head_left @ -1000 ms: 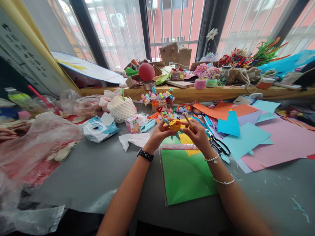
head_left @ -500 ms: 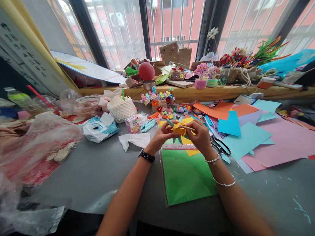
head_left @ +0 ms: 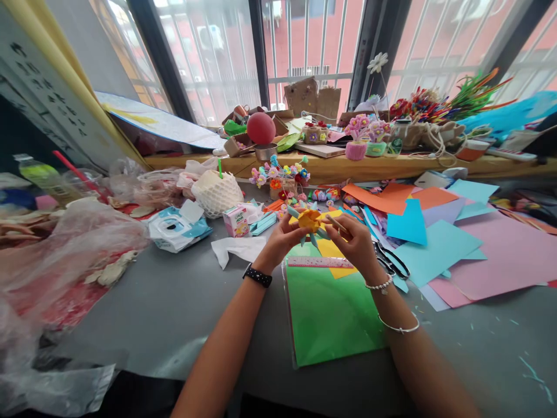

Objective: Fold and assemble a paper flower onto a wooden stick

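Above the green sheet (head_left: 335,313), my left hand (head_left: 285,239) pinches a paper flower (head_left: 309,220) with a yellow-orange cupped middle and pale blue-green petals or leaves sticking out around it. My right hand (head_left: 353,238) is closed on a thin pale stick (head_left: 336,222), whose tip points toward the flower's right side. Whether the stick touches the flower I cannot tell. Beneath the hands lie a pink ruler (head_left: 319,262) and yellow paper (head_left: 333,255). Black-handled scissors (head_left: 391,260) rest just right of my right wrist.
Coloured paper sheets (head_left: 505,255) spread over the right side. Left of my hands are a white tissue (head_left: 238,249), a small pink box (head_left: 235,222) and a wipes pack (head_left: 178,229). Behind stand yarn flowers (head_left: 282,177) and a cluttered wooden sill (head_left: 195,162). Plastic bags (head_left: 87,249) cover the far left.
The flower has turned so its yellow cup shows more openly. My right hand and the stick have drawn slightly right, away from the flower's centre.
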A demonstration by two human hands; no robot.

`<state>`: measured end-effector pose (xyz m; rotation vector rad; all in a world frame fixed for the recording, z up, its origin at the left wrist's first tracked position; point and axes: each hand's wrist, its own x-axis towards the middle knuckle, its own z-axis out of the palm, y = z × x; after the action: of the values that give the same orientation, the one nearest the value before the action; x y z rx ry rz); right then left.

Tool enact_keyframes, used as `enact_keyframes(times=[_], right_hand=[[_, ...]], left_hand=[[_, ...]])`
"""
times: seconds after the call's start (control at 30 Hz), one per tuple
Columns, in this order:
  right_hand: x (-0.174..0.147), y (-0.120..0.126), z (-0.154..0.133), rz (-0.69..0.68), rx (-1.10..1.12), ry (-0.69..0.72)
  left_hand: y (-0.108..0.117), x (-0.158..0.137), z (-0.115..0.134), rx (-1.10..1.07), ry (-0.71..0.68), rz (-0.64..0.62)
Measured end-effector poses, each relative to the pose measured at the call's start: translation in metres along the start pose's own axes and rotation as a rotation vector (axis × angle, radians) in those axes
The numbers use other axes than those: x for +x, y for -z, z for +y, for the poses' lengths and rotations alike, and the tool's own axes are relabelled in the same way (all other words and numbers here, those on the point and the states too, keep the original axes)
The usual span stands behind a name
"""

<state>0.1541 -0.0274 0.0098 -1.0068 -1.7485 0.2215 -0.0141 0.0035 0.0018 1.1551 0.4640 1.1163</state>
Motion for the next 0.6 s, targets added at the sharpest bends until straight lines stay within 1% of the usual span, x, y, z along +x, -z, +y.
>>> enact_keyframes(times=[0.07,0.13,0.23,0.33,0.4,0.47,0.6], right_hand=[[0.0,0.0,0.001,-0.023,0.023,-0.031],[-0.001,0.0,0.003,-0.055,0.039,-0.025],[-0.001,-0.001,0.004,-0.096,0.018,0.033],[-0.001,-0.003,0.004,-0.069,-0.038,0.096],[-0.001,-0.005,0.003,-0.012,-0.067,0.112],[-0.001,-0.007,0.003,0.038,-0.094,0.098],[-0.001,-0.009,0.005,0.098,-0.142,0.022]], left_hand=[[0.0,0.0,0.003,-0.032,0.0,0.054],[-0.002,0.001,0.006,-0.048,0.016,0.091],[-0.003,0.002,0.007,-0.04,0.039,0.113],[-0.002,0.003,0.005,0.008,0.057,0.131],[-0.001,0.004,0.002,0.072,0.077,0.137],[0.001,0.005,-0.001,0.177,0.064,0.147],[0.004,0.009,-0.008,0.461,-0.053,0.134]])
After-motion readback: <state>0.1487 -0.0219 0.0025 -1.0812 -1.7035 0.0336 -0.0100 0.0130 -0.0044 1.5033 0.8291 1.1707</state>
